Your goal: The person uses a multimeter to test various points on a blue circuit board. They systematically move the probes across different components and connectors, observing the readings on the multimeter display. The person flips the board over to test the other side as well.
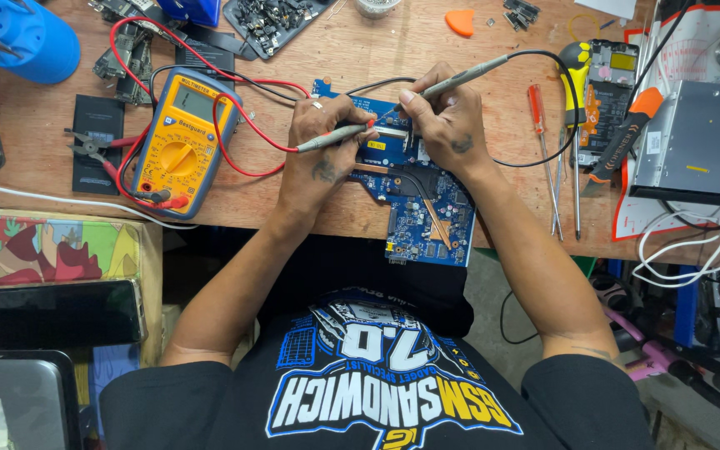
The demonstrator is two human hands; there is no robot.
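A blue laptop circuit board [423,218] lies at the near edge of the wooden bench, overhanging it slightly. My left hand [320,158] grips a grey test probe [337,137] with a red lead, its tip down on the board's upper part. My right hand [450,127] pinches a second grey probe [463,77] with a black lead, its tip touching the board close by. Both leads run to a yellow multimeter [180,143] lying flat to the left of my left hand.
Screwdrivers [544,150] and an orange-handled tool [623,135] lie right of the board, beside a silver drive unit [695,140]. A blue cylinder [20,37], small pliers [87,150] and a parts tray [272,22] sit left and far. A dark phone [57,313] rests lower left.
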